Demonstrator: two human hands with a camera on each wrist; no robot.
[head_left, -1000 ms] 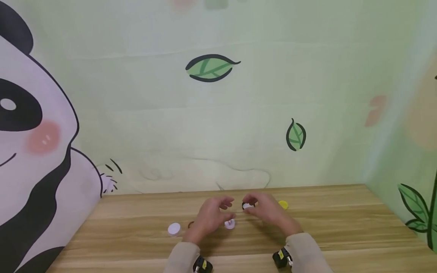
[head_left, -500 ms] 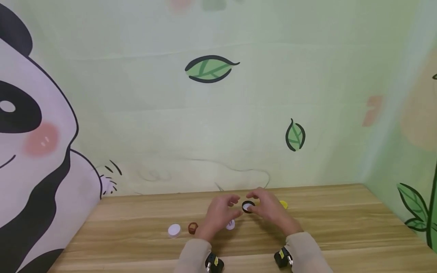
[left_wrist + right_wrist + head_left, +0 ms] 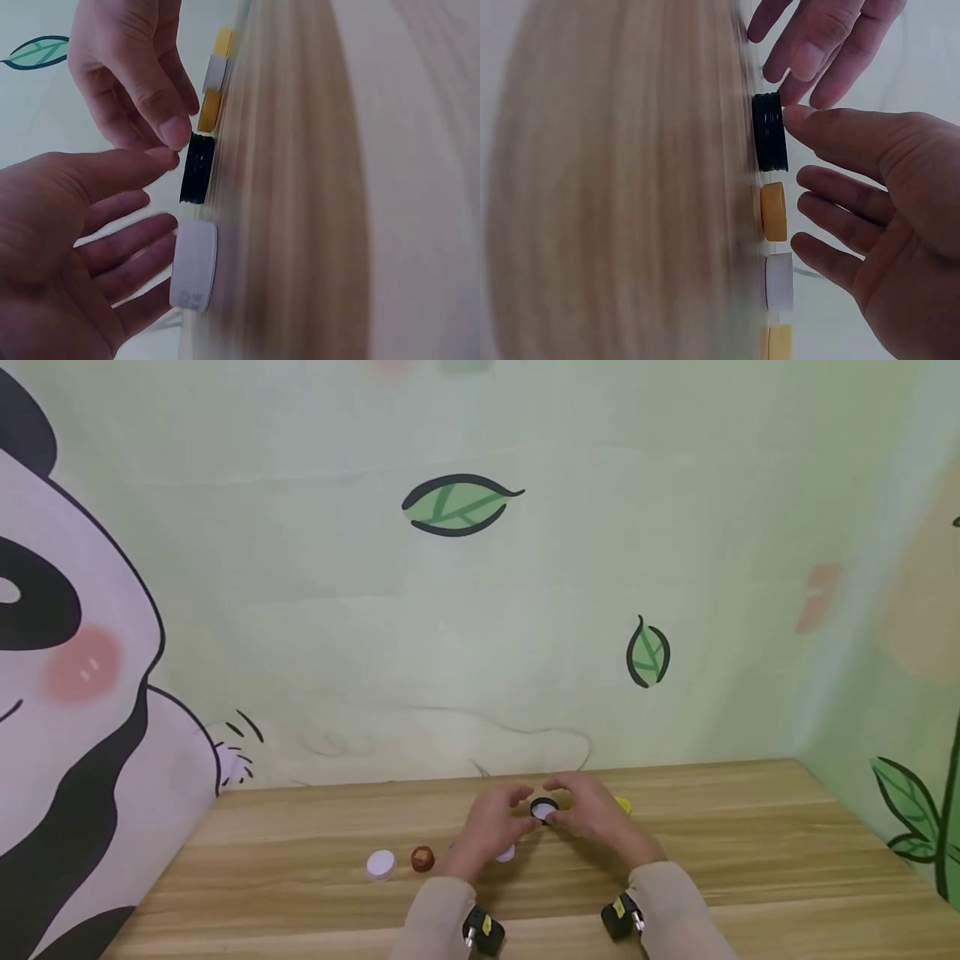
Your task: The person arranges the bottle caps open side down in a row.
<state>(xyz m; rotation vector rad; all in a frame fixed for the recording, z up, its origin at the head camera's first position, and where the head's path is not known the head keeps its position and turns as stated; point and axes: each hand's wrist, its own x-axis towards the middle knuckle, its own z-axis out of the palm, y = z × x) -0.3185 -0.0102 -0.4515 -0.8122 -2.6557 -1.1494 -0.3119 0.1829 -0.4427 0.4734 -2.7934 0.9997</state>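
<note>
A black bottle cap (image 3: 544,811) with a white inside lies on the table between both hands. The thumb of my right hand (image 3: 596,814) sits right at its rim, while the other fingers arch loosely beyond it. From the other side comes my left hand (image 3: 491,827), its thumb tip close to the cap and its fingers spread in a relaxed curve. In the right wrist view the ridged side of the black cap (image 3: 770,132) shows, with the right thumb at its upper edge. A white cap (image 3: 506,853) is partly hidden by the left hand.
On the left lie a white cap (image 3: 381,863) and a brown cap (image 3: 422,858). A yellow cap (image 3: 623,805) shows behind the right hand. An orange cap (image 3: 774,212) and another white cap (image 3: 779,281) stand in line. A printed cloth (image 3: 337,610) hangs behind the table.
My left hand has moved right, close to the black cap, uncovering the brown cap. The right fingers have lifted off the far side of the black cap, leaving more of it in sight.
</note>
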